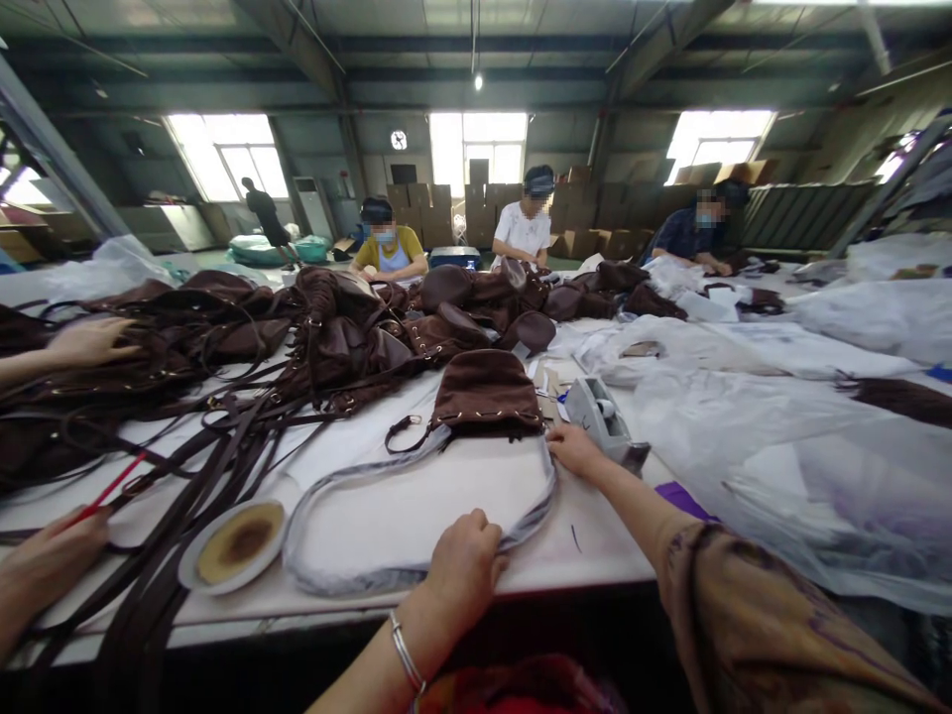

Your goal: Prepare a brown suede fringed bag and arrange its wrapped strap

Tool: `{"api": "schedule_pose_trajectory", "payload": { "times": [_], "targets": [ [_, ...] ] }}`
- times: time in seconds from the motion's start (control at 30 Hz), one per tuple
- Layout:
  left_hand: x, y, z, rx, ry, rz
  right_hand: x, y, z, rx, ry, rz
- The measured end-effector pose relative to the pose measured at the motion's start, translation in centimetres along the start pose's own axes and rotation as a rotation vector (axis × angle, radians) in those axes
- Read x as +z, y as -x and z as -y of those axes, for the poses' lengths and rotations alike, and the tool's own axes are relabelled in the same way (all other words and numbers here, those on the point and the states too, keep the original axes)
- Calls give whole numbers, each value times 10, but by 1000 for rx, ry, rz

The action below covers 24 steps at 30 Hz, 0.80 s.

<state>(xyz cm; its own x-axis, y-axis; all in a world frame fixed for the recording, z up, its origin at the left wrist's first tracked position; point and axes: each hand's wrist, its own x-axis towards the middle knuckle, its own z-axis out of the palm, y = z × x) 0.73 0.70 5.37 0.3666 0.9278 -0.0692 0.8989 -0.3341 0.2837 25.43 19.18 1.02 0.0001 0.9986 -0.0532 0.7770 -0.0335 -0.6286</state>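
Observation:
A dark brown suede handbag (487, 397) lies on the white table in front of me. Its long shoulder strap (349, 478), wrapped in greyish plastic, loops toward me across the tabletop. My left hand (467, 565), with a bracelet at the wrist, is closed around the near part of the strap. At the bag's right lower corner, my right hand (576, 451) pinches the strap's end. A short buckled strap (406, 428) sticks out from the bag's left side. Just beyond my right hand stands a grey tape dispenser (599, 412).
Brown bags (342, 337) are heaped across the table's far side. At left, a co-worker's hand (56, 555) holds a red tool (111, 488) near loose brown straps (215, 496) and a dish (232, 545) of yellowish-brown stuff. Clear plastic sheets (788, 456) cover the right side.

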Motion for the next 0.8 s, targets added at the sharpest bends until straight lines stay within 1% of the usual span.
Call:
{"api": "schedule_pose_trajectory", "payload": {
  "times": [0.07, 0.17, 0.23, 0.33, 0.43, 0.53, 0.63, 0.73, 0.8],
  "targets": [
    [4, -1, -1, 9, -53, 3, -3, -2, 0, -26, 56, -9],
    [8, 1, -1, 17, -74, -1, -3, -5, 1, -8, 136, -48],
    [7, 3, 1, -14, -59, -10, -2, -6, 2, 10, 182, -80],
    [0, 6, 6, -88, -15, 17, 2, -8, 3, 14, 224, -112],
    [-10, 5, 13, -127, 110, 32, 6, -9, 3, 4, 241, -125],
    [-17, -2, 21, -148, 326, 70, 6, -8, 3, -18, 245, -120],
    [-18, -8, 27, -169, 451, 112, 4, -7, 4, -35, 250, -121],
    [-16, -8, 27, -176, 456, 88, 3, -5, 5, -43, 255, -130],
    [-16, -5, 24, -200, 569, 104, 3, -4, 5, -55, 257, -132]
  ]
}}
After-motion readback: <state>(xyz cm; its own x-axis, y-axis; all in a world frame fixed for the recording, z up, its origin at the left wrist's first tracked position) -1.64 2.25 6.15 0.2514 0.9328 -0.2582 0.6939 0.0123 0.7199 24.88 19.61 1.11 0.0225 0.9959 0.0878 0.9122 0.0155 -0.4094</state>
